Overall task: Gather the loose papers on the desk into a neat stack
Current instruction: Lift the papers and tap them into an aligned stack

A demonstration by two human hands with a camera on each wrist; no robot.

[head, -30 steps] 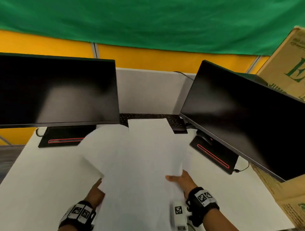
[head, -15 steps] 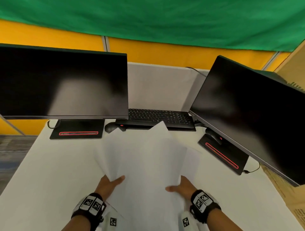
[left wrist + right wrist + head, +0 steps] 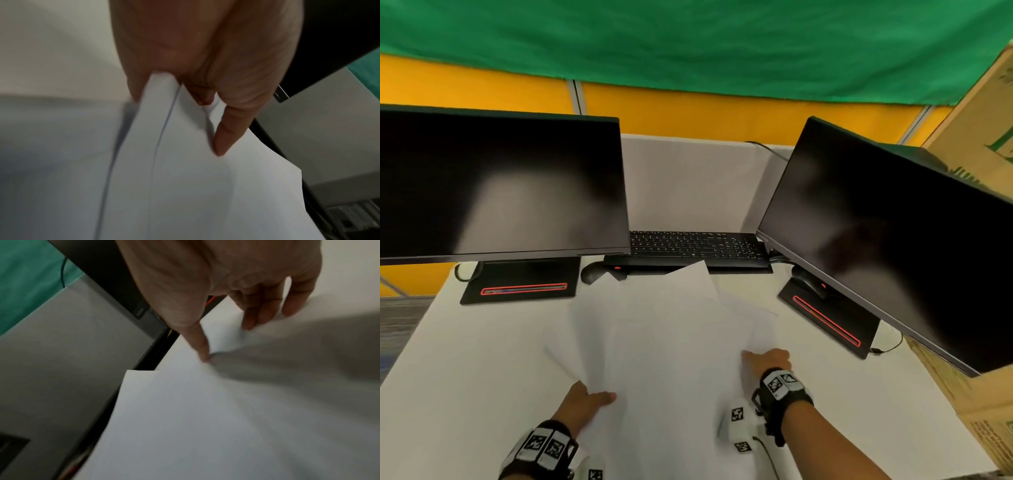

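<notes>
Several white papers lie fanned and uneven over the middle of the white desk, their far corner reaching the keyboard. My left hand grips their near left edge. In the left wrist view its thumb lies on top of the papers, and the fingers under them are mostly hidden. My right hand pinches the right edge. In the right wrist view the thumb presses a crease into the papers, with the fingers at the edge.
A black keyboard and a mouse sit behind the papers. Dark monitors stand to the left and right, their bases on the desk. Cardboard boxes crowd the right edge.
The papers came down from in front of the keyboard towards the desk and spread wider. My left hand shifted its hold along the left edge, and my right hand slid further out to the right.
</notes>
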